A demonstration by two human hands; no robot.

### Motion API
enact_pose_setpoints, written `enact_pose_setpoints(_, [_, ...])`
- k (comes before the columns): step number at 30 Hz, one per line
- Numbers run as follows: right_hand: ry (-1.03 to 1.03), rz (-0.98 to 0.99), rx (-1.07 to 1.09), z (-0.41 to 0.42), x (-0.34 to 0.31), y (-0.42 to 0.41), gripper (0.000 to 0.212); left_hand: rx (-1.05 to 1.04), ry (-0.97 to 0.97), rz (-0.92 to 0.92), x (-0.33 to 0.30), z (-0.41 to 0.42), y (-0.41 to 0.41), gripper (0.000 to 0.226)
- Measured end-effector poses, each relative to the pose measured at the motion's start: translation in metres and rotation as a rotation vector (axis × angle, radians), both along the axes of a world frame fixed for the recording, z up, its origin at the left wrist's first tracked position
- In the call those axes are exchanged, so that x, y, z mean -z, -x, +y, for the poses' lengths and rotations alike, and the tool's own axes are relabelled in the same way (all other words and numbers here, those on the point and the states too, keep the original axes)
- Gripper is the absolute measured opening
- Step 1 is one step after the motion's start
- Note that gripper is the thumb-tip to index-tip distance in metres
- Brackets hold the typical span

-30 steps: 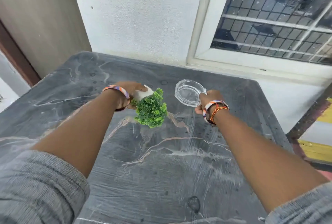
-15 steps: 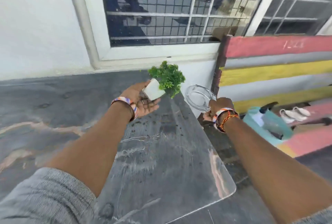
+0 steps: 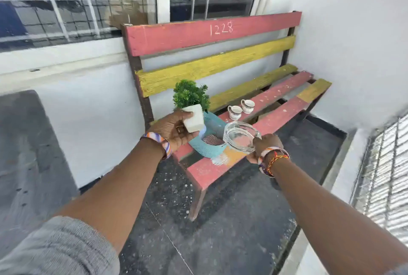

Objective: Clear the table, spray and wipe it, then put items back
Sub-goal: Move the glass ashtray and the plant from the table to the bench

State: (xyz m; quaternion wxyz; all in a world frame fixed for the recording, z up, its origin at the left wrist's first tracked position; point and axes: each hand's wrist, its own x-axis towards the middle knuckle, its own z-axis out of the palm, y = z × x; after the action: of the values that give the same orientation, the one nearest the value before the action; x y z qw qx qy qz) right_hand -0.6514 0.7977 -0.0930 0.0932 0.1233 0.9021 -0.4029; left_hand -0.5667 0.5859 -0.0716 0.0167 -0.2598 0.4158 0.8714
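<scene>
My left hand [image 3: 171, 130] grips a small green plant in a white square pot [image 3: 193, 118], held upright above the near end of a red and yellow bench [image 3: 280, 112]. My right hand [image 3: 263, 146] holds a clear glass ashtray [image 3: 240, 136] by its rim, just over the bench seat. The dark marble table [image 3: 19, 153] lies at the left edge of the view, away from both hands.
On the bench seat stand two small patterned cups [image 3: 240, 109] and a teal mesh basket [image 3: 209, 142] under my hands. A white wall and barred window rise behind. Dark speckled floor [image 3: 220, 230] spreads in front of the bench.
My view has swung right from the table to the bench. Both hands carried the plant and the ashtray off the table and over the bench seat.
</scene>
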Motion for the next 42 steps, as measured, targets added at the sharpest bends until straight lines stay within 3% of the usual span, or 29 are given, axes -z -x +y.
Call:
enact_pose_setpoints(12, [0.021,-0.056,0.112,0.082,0.046,0.133,0.026,0.149,0.442,0.011,0.061,0.066,0.179,0.02])
enact_pose_setpoints(14, [0.015,-0.076,0.113,0.088,0.057,0.171,0.028,0.192,0.575,0.009,0.073,0.073,0.221,0.044])
enact_pose_setpoints(17, [0.009,-0.11,0.136,0.095,0.072,0.228,0.026,0.219,0.724,-0.006,0.089,0.087,0.275,0.061])
enact_pose_setpoints(20, [-0.052,-0.133,0.131,0.104,0.092,0.278,0.023,0.242,0.767,-0.065,0.108,0.106,0.322,0.08])
enact_pose_setpoints(23, [-0.026,-0.203,0.145,0.113,0.118,0.312,0.026,0.255,0.897,-0.124,0.127,0.124,0.352,0.065])
enact_pose_setpoints(26, [0.017,-0.28,0.186,0.121,0.146,0.34,0.031,0.23,0.885,-0.107,0.153,0.142,0.376,0.056])
enact_pose_setpoints(28, [0.081,-0.332,0.206,0.124,0.166,0.36,0.035,0.246,0.956,-0.191,0.174,0.15,0.389,0.046])
enact_pose_setpoints(31, [0.203,-0.394,0.238,0.128,0.199,0.391,0.041,0.229,0.928,-0.244,0.204,0.164,0.399,0.042])
enact_pose_setpoints(35, [0.263,-0.467,0.224,0.128,0.24,0.429,0.04,0.206,1.028,-0.295,0.244,0.18,0.411,0.039])
enact_pose_setpoints(39, [0.291,-0.53,0.19,0.128,0.272,0.457,0.041,0.16,0.776,-0.43,0.275,0.188,0.429,0.025])
enact_pose_setpoints(42, [0.304,-0.56,0.158,0.128,0.284,0.47,0.043,0.185,0.786,-0.461,0.288,0.188,0.433,0.031])
